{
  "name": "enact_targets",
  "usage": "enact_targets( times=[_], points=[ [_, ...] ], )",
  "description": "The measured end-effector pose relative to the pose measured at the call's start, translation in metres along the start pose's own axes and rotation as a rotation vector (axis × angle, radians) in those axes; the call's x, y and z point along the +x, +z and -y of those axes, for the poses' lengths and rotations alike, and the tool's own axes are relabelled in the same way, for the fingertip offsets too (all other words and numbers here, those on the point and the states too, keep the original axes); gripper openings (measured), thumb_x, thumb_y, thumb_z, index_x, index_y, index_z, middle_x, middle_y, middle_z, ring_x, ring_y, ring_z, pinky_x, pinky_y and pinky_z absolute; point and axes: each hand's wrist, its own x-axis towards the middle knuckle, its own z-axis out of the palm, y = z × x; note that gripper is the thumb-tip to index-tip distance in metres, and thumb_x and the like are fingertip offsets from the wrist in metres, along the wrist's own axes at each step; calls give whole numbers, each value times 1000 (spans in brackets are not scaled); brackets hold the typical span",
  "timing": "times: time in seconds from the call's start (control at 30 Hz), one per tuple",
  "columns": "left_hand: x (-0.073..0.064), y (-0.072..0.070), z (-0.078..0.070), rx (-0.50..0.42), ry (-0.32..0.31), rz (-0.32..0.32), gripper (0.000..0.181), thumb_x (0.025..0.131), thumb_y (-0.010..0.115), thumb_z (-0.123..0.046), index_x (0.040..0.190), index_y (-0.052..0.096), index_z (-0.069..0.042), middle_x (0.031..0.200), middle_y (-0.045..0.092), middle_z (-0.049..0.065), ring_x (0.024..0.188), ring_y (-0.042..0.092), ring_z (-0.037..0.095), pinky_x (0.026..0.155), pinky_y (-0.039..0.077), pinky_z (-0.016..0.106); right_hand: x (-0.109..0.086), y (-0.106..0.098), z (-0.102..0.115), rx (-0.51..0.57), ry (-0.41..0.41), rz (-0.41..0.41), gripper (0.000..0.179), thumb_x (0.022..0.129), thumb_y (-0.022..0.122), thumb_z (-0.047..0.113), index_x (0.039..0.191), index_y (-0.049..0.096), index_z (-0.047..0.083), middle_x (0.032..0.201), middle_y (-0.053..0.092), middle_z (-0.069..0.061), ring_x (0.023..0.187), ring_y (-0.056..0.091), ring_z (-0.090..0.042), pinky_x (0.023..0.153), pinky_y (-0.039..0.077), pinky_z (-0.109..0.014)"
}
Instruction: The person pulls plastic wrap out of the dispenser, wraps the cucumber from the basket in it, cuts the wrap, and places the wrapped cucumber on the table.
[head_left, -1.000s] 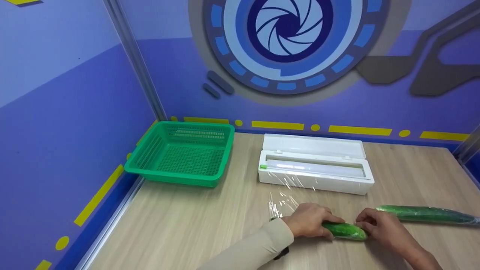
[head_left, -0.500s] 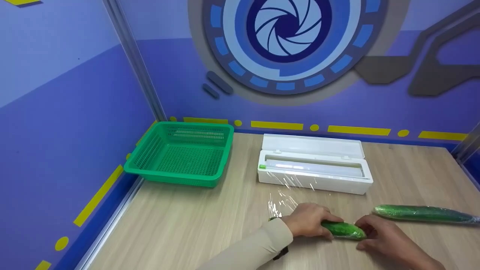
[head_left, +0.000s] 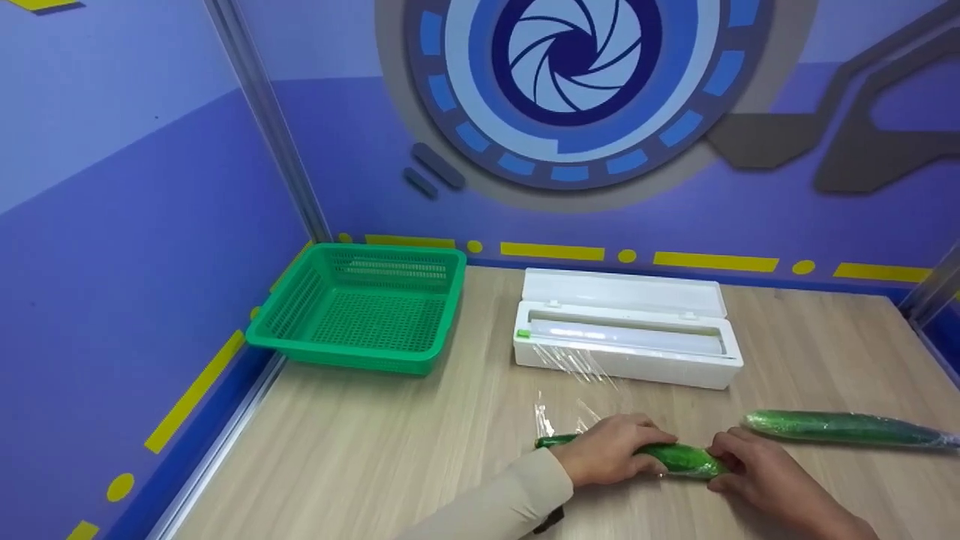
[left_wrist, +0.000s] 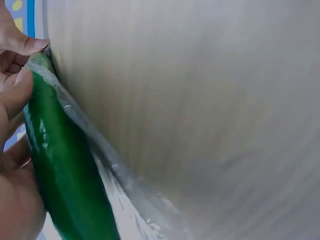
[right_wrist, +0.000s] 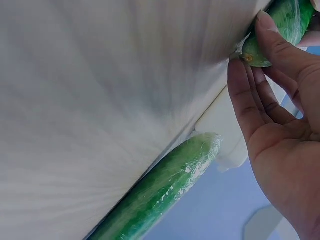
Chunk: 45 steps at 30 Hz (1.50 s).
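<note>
Nearest, a beige sleeve reaches in from the near edge to the left hand, whose fingers are curled over the middle of a cucumber lying on the worktop. The right hand takes hold of the cucumber's right end, thumb and fingers pinching it. The cucumber lies roughly left to right at the near side, its left tip showing beyond the left hand. It is long and glossy, deep green along the body and paler at the right end, where a small brownish spot marks the tip. Clear film runs along its side, loose and wrinkled, shining where it catches the light.

Slightly farther and to the right lies a second cucumber, wrapped in clear film that glints along its skin and gathers at its right end.

Farther back, left of the second cucumber, stands a white box with its lid tipped back; a pale roll of film lies inside, and creased film hangs over the front. Farther left is a green basket with slotted walls and a perforated base.
</note>
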Motion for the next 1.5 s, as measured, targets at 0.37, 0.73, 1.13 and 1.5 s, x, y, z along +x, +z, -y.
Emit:
enact_targets(
  times=[0.37,0.73,1.13,1.5],
  points=[
    [-43,-18,16,153,26,-393,15,92,84,-33,101,82,-20,101,69,-10,93,61,1,82,43,8,-1,-2,1,-5,29,33,28,85,90,17,96,65,21,90,54,10,79,48,-2,65,44,-26],
    [-110,-21,29,264,42,-299,35,83,87,-55,87,78,-22,79,69,-16,65,51,-8,61,38,6,1,-4,4,-4,38,39,28,85,90,16,96,65,21,90,54,9,79,48,-3,65,44,-27],
    [-129,-32,43,278,2,-92,17,91,83,-40,86,75,-26,86,64,-16,70,54,-5,61,43,15,3,-5,4,1,9,32,30,84,90,14,94,64,21,88,54,10,78,49,-4,65,45,-26],
    [-131,-44,56,-17,-59,-347,10,99,78,-17,95,69,-13,92,65,-6,80,58,-1,70,45,10,2,-1,1,7,-43,-11,32,82,92,14,92,62,22,87,53,13,77,49,-3,63,45,-26]
  ],
)
